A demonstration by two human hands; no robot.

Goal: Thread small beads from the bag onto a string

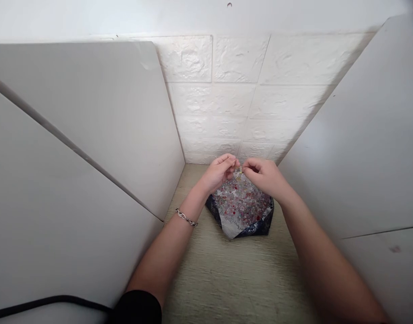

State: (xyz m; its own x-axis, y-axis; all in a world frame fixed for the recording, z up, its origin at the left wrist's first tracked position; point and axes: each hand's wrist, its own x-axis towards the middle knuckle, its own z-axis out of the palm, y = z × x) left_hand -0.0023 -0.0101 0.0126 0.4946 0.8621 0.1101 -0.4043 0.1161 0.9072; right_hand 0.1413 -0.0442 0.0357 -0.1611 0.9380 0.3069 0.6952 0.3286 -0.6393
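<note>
The table (pixel 226 279) is a narrow strip, hemmed in by a white panel on the left (pixel 92 148) and another on the right (pixel 361 148), with a white brick-patterned wall (pixel 233 99) closing off the far end. The only open room is the bare stretch of table nearest the person.

There are two hands, one bead bag, one bracelet and one cable. The left hand (pixel 220 172) and right hand (pixel 265 177) meet at the far edge of the bead bag (pixel 240 204). Each grip is pinched shut, fingertips nearly touching; what they pinch is too small to tell. The bag lies at the far end of the table on a dark blue patterned piece (pixel 257 227). A chain bracelet (pixel 186 218) circles the left wrist. A black cable (pixel 51 301) runs along the lower left.

The table is pale wood-grain.
</note>
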